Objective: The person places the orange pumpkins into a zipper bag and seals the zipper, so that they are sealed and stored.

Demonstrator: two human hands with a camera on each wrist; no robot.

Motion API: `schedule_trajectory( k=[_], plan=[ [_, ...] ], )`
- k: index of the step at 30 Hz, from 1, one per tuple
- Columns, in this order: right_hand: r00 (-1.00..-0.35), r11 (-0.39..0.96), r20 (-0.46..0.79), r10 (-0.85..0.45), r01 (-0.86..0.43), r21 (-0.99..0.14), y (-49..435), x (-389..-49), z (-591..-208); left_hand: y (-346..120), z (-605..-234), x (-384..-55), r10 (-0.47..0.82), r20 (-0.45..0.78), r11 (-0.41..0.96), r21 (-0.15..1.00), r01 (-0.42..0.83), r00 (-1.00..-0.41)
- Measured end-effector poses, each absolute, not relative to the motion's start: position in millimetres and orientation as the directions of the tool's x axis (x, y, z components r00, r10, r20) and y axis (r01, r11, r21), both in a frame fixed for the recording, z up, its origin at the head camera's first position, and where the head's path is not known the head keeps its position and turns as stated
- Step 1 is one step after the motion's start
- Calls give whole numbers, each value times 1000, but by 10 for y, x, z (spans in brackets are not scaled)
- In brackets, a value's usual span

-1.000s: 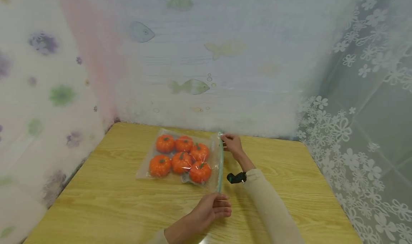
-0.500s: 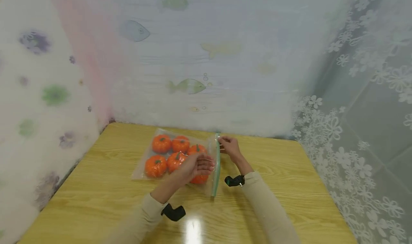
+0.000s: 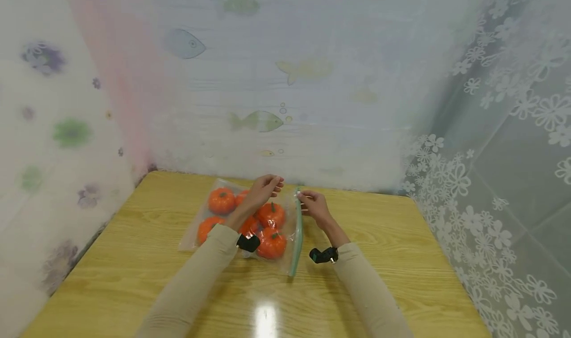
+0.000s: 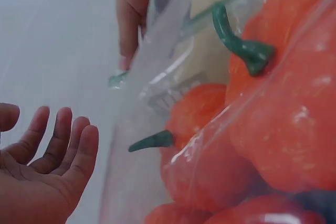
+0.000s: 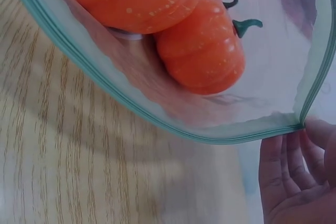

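Note:
A clear zip bag (image 3: 290, 214) with a green seal strip (image 3: 297, 239) lies on the table, holding several orange toy pumpkins (image 3: 271, 244) with green stems. My right hand (image 3: 315, 208) pinches the far corner of the strip between thumb and fingers. In the right wrist view, the two strip edges (image 5: 210, 139) part from that corner, so the mouth gapes. My left hand (image 3: 264, 189) is over the bag's far side, its forearm covering part of the pumpkins. Loosely bent and holding nothing, its fingers (image 4: 63, 129) appear apart from the plastic in the left wrist view.
The wooden table (image 3: 379, 258) ends at the back against a pale fish-print curtain (image 3: 348, 130). Flower-patterned sheets hang at the left (image 3: 71, 179) and right. Each wrist carries a black camera mount (image 3: 324, 255).
My left hand left the near end of the strip and passed over the bag to its far side. My right hand has kept its pinch on the far corner.

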State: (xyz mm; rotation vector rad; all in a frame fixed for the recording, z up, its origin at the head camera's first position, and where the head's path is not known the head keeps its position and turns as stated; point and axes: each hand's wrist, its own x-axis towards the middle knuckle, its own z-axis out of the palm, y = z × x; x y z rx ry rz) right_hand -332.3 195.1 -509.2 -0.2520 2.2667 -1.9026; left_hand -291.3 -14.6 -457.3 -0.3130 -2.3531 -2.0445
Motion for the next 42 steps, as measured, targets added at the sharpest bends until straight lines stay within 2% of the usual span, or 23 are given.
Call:
schedule_trajectory(
  k=[9, 13, 23, 34, 42],
  plan=[
    [-952, 178, -21, -307, -36, -983, 1915, -3338, -5076, -101, -4786, -3185, 268, 161, 253, 940, 231, -950],
    [-954, 184, -18, -300, -40, -982, 1906, -3334, -5066, -80, -4854, -3217, 329, 129, 289, 929, 230, -935],
    [-924, 97, 13, -381, -54, -994, 1886, -3277, -5057, -61, -4905, -3201, 241, 134, 370, 903, 218, -961],
    [-928, 124, 23, -372, -74, -990, 1795, -3238, -5023, -179, -5012, -3264, 223, 219, 275, 921, 277, -950],
    [-918, 142, -22, -395, -38, -989, 1754, -3169, -4888, -249, -5022, -3321, 241, 246, 220, 928, 299, -939]
  ],
)
